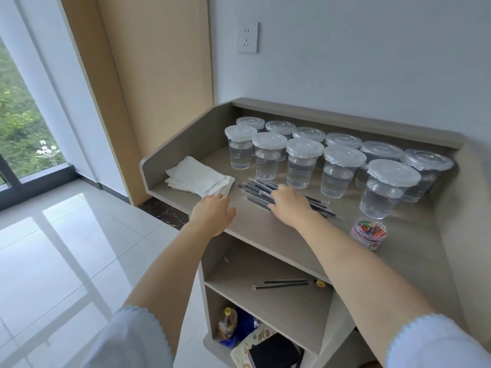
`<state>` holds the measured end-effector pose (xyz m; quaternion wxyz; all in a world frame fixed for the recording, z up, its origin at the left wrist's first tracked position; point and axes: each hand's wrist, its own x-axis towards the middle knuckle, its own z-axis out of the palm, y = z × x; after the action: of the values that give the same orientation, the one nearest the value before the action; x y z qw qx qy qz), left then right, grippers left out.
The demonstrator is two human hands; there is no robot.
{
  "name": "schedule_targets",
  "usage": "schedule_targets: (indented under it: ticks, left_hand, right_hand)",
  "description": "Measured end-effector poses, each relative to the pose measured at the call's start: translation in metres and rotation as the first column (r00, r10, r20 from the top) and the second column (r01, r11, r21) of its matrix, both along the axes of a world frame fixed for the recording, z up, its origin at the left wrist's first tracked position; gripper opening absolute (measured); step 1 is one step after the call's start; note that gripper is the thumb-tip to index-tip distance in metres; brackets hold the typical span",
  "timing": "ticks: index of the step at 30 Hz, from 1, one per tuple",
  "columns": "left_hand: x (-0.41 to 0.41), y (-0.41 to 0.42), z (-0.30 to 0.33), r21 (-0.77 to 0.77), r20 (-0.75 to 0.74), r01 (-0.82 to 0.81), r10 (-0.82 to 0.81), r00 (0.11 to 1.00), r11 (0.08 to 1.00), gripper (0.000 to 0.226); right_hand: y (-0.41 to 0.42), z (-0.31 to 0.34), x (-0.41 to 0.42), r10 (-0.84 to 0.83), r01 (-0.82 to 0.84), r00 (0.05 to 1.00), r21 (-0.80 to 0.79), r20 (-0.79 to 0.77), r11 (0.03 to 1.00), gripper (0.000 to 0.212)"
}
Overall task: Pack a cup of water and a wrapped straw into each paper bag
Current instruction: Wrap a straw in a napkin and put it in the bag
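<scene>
Head view: the right hand (pixel 288 205) lies flat, fingers straight, on the wrapped straws (pixel 265 191) mid-counter. The left hand (pixel 212 212), relaxed and holding nothing, touches the paper bags (pixel 198 176) at the counter's (pixel 265 235) left edge. Cups of water (pixel 303 162) stand behind the straws.

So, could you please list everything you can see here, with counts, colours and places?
cups of water: eleven, clear with white lids, two rows at desk back
wrapped straws: a pile, dark, desk middle
paper bags: flat stack, white, desk left
paper clip jar: one, clear, multicoloured clips, desk right front
shelf straws: two, dark, shelf below
wall socket: one, white, wall
left hand: open, near bags
right hand: on straws, fingers hidden
</scene>
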<state>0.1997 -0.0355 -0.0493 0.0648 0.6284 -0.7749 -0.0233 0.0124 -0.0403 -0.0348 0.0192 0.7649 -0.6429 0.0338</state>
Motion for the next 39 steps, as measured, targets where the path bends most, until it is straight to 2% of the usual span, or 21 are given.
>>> schedule_targets:
  ticks: [5, 13, 16, 19, 25, 32, 39]
  left_hand:
    - [0.008, -0.022, 0.000, -0.014, -0.001, 0.026, -0.026, 1.000, 1.000, 0.037]
    - [0.023, -0.043, 0.007, -0.121, 0.011, 0.088, -0.087, 0.996, 0.989, 0.036]
    - [0.032, -0.052, 0.004, -0.141, 0.026, 0.072, -0.069, 0.997, 0.987, 0.034]
    - [0.042, -0.061, 0.001, -0.128, 0.020, 0.037, -0.035, 0.999, 0.991, 0.032]
    - [0.055, -0.080, -0.006, -0.061, -0.020, 0.014, -0.016, 1.000, 0.998, 0.029]
    - [0.049, -0.089, -0.009, -0.012, -0.050, -0.001, 0.001, 0.999, 1.000, 0.032]
    - [0.047, -0.094, -0.010, 0.020, -0.116, -0.067, 0.069, 0.991, 0.998, 0.019]
  right_hand:
    - [-0.009, -0.006, 0.006, -0.047, 0.048, 0.999, 0.017, -0.012, 0.999, 0.026]
    - [-0.022, -0.005, 0.003, -0.197, 0.171, 0.963, 0.148, 0.185, 0.974, 0.018]
    - [-0.024, -0.004, 0.002, -0.204, 0.178, 0.948, 0.126, 0.242, 0.976, 0.014]
    - [-0.025, -0.003, 0.001, -0.195, 0.178, 0.930, 0.080, 0.313, 0.981, 0.016]
    - [-0.021, -0.003, 0.002, -0.171, 0.168, 0.924, 0.039, 0.342, 0.985, 0.014]
    - [-0.025, -0.002, 0.008, -0.157, 0.158, 0.931, 0.021, 0.329, 0.987, 0.014]
    - [-0.029, 0.000, 0.014, -0.146, 0.148, 0.928, 0.021, 0.343, 0.989, 0.015]
